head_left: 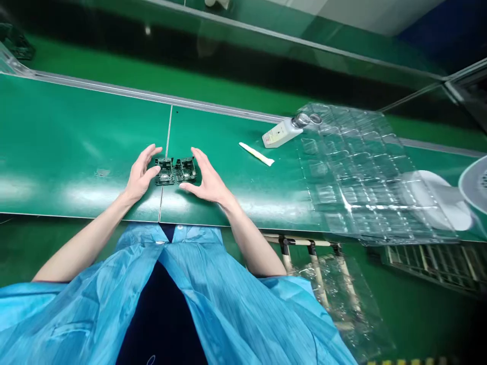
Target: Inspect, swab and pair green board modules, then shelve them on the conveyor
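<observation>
Two small green circuit-board assemblies lie side by side on the green table top (95,152), close to the white seam. My left hand (141,175) is beside the left assembly (165,171), its thumb at that assembly's edge and its fingers apart. On the other side, my right hand (207,180) curves around the right assembly (186,170) with thumb and fingers spread. Whether any fingertip touches the boards is hard to make out. Neither hand grips anything.
To the right lie a white-and-yellow brush-like tool (256,153) and a white bottle (282,133) with a metal cap. Clear plastic trays (365,177) cover the right end, near a white round base (429,200). A metal rail (114,91) borders the back.
</observation>
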A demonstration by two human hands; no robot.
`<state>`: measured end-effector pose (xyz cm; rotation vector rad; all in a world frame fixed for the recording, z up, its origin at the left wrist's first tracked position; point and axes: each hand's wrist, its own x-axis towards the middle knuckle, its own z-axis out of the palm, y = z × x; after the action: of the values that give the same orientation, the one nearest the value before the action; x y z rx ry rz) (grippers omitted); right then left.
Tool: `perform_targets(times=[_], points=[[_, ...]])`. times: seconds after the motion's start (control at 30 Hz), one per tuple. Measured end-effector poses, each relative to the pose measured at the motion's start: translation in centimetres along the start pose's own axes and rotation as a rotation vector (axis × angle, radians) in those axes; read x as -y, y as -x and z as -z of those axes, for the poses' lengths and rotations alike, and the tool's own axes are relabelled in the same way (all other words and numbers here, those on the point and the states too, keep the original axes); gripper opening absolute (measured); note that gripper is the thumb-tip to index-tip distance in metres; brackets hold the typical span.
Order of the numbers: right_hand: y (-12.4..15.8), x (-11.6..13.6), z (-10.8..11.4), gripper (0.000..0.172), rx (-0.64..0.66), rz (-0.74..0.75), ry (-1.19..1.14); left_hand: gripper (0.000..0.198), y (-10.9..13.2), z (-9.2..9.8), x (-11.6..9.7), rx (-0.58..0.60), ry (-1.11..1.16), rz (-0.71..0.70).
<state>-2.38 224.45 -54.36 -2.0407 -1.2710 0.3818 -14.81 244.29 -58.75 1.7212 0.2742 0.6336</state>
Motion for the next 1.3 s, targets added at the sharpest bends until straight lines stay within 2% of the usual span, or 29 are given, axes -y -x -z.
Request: perform_targets(times=[0.17,0.3,0.47,0.93,1.3], points=[[0.7,0.3,-2.9,0.081,-0.121,-0.040,-0.148,0.032,-0.3,-2.1,-0.6,-0.047,-0.010,0.020],[3.3,1.0,-4.1,0.074,-0.238,-0.018,-0.151,0.019,0.9,-2.6,-2.0,-0.039,-0.025,0.038],[5.4,1.2,-5.1,0.067,-0.310,-0.042,-0.123,0.016,1.6,-2.7,-3.7,0.014,-0.052,0.072],[5.0,1.1,-5.6,0.058,-0.422,0.051,-0.077,0.006,1.6,-2.6,-5.4,0.050,0.052,0.188],[5.4,1.4,-4.7,0.068,-0.312,0.046,-0.152,0.003,1.3,-2.1,-5.5,0.090,0.067,0.203]])
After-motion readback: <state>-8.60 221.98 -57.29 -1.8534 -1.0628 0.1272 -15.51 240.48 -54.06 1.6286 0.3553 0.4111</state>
